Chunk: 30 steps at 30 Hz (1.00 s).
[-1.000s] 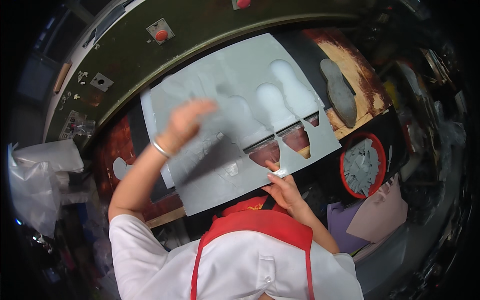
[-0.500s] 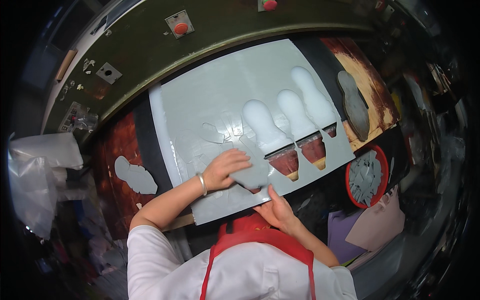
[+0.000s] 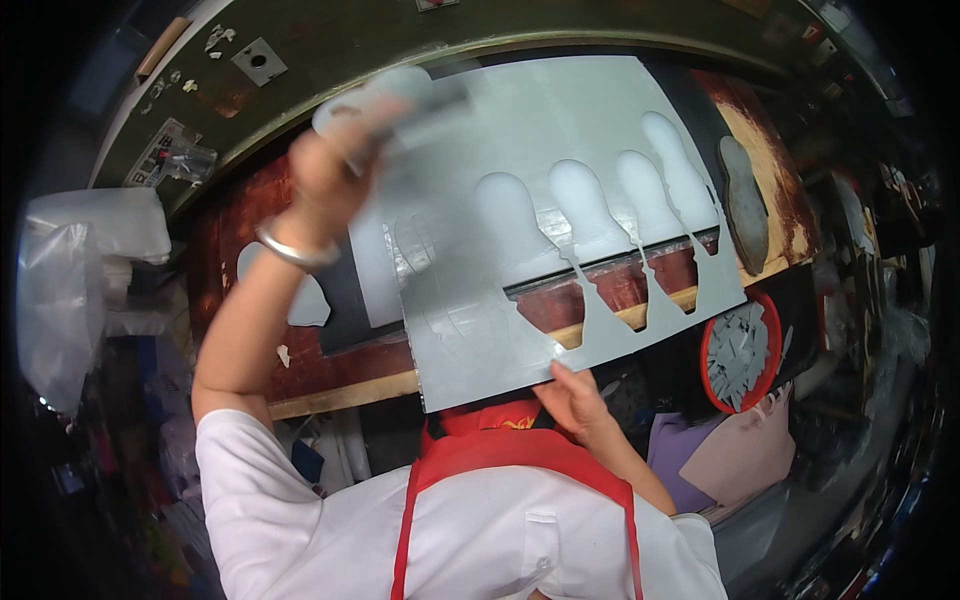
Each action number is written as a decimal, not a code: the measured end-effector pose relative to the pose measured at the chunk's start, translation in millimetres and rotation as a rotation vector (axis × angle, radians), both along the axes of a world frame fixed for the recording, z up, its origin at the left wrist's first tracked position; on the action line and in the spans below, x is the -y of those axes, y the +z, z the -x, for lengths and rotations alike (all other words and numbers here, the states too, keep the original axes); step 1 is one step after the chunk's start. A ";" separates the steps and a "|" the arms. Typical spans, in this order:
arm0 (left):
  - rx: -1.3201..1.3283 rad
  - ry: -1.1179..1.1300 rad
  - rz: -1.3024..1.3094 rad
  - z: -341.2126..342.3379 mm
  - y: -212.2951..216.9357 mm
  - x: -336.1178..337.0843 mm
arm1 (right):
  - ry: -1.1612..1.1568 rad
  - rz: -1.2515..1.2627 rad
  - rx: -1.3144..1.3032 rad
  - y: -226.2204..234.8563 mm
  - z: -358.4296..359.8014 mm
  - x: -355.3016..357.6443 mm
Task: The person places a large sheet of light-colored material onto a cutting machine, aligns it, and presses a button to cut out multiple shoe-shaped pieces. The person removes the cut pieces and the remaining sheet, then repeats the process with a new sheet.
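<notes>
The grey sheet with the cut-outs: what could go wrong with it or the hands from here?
Narrow strips between the cut-outs in the grey sheet might tear if the right hand, gripping its near edge, pulls hard.
The sheet juts past the near edge of the table, so it could sag or slide if released.
The raised left hand is blurred; the pale piece it holds might slip out.

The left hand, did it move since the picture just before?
Yes: the left hand has moved forward and leftward, closer to the fixed green machine.
</notes>
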<state>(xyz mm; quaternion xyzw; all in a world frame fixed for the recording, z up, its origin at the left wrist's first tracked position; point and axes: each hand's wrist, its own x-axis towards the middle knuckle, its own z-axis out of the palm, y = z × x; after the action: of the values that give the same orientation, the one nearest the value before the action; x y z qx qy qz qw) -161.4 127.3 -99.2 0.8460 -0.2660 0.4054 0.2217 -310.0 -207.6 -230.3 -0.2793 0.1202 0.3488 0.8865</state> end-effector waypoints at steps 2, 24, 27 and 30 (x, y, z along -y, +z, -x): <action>-0.241 -0.337 -0.213 39.3 -43.1 25.7 | 0.100 0.030 -0.019 -2.7 5.5 -14.0; -0.011 0.156 1.071 60.8 5.8 -62.3 | 0.412 0.551 0.080 -48.4 20.2 44.4; 0.036 0.198 1.086 75.7 39.2 -102.0 | 0.148 0.218 -0.106 -64.6 16.7 81.7; 0.137 0.727 0.601 96.6 58.5 -137.5 | 0.165 0.477 -0.039 -61.9 -0.8 151.2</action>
<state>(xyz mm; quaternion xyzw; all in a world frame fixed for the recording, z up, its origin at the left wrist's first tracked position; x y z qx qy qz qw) -258.0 264.8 -40.6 0.7540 0.1620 0.5706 0.2822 -309.2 -358.8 -292.2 -0.4827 0.1931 0.3873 0.7614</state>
